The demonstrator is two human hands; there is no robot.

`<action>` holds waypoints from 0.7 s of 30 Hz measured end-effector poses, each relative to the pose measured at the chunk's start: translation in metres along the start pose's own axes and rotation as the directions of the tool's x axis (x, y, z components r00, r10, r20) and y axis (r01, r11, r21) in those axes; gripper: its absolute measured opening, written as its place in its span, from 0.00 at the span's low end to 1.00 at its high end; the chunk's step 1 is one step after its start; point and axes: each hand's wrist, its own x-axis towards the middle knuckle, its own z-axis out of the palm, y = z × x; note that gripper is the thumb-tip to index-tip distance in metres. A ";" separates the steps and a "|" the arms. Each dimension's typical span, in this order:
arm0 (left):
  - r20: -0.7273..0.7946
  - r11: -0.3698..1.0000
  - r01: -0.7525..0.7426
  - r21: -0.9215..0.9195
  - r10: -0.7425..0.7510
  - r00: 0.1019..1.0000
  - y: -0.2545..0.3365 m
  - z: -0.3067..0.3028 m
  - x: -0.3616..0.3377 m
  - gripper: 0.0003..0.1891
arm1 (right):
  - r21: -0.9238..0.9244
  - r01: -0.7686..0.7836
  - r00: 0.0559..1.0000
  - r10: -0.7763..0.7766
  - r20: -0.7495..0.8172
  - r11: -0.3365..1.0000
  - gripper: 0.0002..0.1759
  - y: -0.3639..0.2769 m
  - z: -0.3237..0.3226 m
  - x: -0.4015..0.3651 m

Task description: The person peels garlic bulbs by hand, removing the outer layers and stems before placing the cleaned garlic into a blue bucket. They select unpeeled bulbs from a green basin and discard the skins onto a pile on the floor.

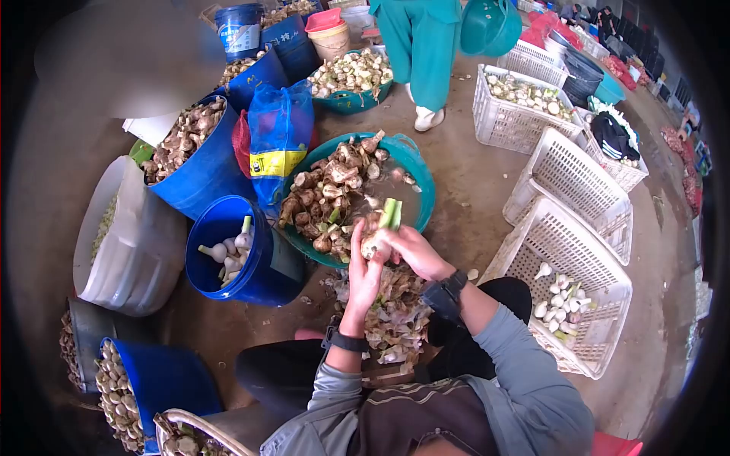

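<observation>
Both my hands hold one bulb-like vegetable [378, 237] with a green cut stalk, above my knees. My left hand [363, 272] grips it from below and the left. My right hand [411, 251] closes on it from the right. Just beyond the hands stands a teal basin [423, 181] heaped with brown unpeeled bulbs. Peelings [395, 311] are piled on the floor between my legs. A blue bucket [225, 292] at my left holds a few white peeled bulbs.
A white crate [601, 266] with peeled bulbs stands at my right, with more white crates [566, 178] behind it. Blue buckets [199, 171], a white sack [137, 243] and a blue bag [280, 137] crowd the left. A person in teal clothes [420, 45] stands at the back.
</observation>
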 end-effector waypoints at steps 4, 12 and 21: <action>-0.010 0.763 0.409 -0.500 -0.478 0.878 0.002 -0.010 0.015 0.28 | -0.233 0.126 0.992 -0.123 0.025 0.964 0.11 0.009 -0.007 0.005; 0.000 0.894 0.436 -0.101 -0.439 0.899 0.003 -0.031 0.011 0.25 | -0.001 -0.116 0.989 0.115 0.089 0.993 0.13 -0.001 -0.008 -0.003; 0.014 0.914 0.381 -0.137 -0.383 0.924 -0.007 -0.030 0.003 0.25 | -0.242 0.107 0.994 -0.097 0.052 0.964 0.14 0.010 0.000 0.001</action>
